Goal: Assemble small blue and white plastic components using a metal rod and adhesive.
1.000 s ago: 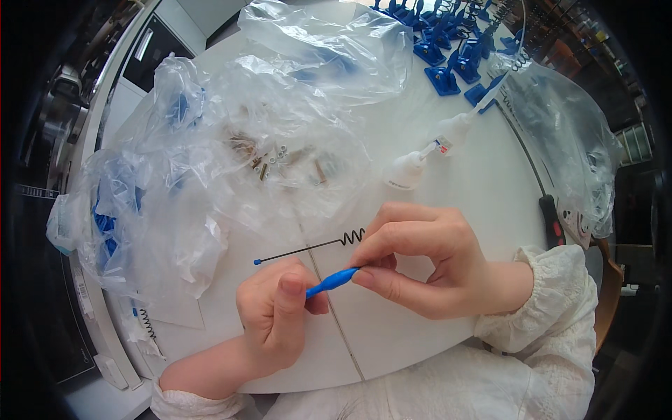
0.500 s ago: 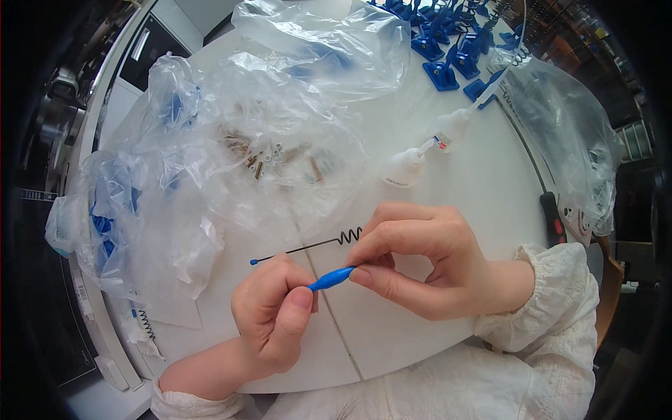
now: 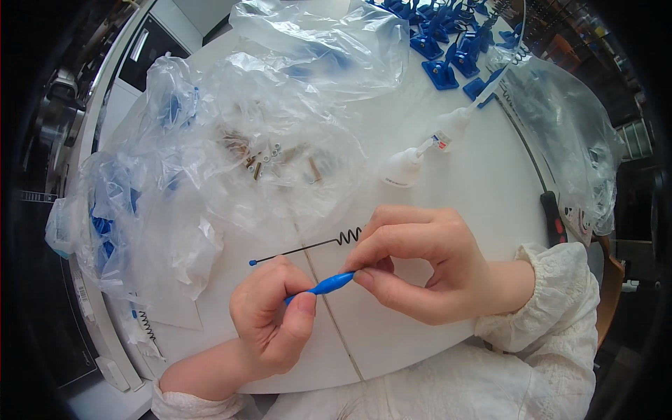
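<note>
A slim blue plastic piece point(image 3: 332, 283), thicker in its middle and tapered at the ends, is held between my two hands above the white table. Its lower left end is pinched by my left hand point(image 3: 271, 315), thumb on top. My right hand point(image 3: 420, 262) grips the upper right tip between thumb and fingertips. Just beyond both hands lies a black wire rod with a coiled section point(image 3: 348, 236) and a small blue cap point(image 3: 253, 262) on its left end. The rod's right part is hidden behind my right hand.
Crumpled clear plastic bags point(image 3: 231, 91) cover the left and far table, with small metal tubes and nuts point(image 3: 260, 166) among them. Two white squeeze bottles point(image 3: 404, 168) lie beyond my right hand. Several blue clamp-like parts point(image 3: 441, 73) stand far right; a black-handled screwdriver point(image 3: 553, 218) lies right.
My left fingers have shifted slightly on the blue piece, so more of its left end shows. My right hand has moved very little.
</note>
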{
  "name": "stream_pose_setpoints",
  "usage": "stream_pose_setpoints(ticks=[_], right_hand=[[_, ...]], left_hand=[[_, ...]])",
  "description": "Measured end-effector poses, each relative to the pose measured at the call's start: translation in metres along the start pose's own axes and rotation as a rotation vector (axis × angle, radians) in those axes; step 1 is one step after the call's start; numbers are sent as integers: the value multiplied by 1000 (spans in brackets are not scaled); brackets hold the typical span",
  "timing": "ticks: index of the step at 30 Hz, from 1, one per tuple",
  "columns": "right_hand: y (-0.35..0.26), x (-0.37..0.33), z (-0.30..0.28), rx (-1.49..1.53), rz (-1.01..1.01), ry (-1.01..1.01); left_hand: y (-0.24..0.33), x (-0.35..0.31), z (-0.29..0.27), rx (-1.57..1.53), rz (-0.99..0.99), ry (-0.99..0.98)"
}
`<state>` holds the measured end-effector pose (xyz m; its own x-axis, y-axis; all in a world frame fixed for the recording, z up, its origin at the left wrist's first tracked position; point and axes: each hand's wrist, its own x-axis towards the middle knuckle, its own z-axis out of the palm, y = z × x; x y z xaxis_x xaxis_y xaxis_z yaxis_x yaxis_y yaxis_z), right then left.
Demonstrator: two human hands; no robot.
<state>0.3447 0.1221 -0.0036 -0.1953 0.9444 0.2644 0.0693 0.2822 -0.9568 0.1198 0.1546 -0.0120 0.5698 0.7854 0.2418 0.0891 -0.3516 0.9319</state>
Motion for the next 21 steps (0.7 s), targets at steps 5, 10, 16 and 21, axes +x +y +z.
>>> stream_pose_setpoints(ticks=[5,10,16,21], right_hand=[[0,0,1,6,5,5],[0,0,1,15,17,3],[0,-1,0,60,34,0],[-1,-1,-4,71,65,-46]], left_hand=[[1,-1,1,-12,-44,16],[2,0,1,-46,-73,15],[2,1,0,-30,-50,-10],[0,0,-1,-28,-33,-7]])
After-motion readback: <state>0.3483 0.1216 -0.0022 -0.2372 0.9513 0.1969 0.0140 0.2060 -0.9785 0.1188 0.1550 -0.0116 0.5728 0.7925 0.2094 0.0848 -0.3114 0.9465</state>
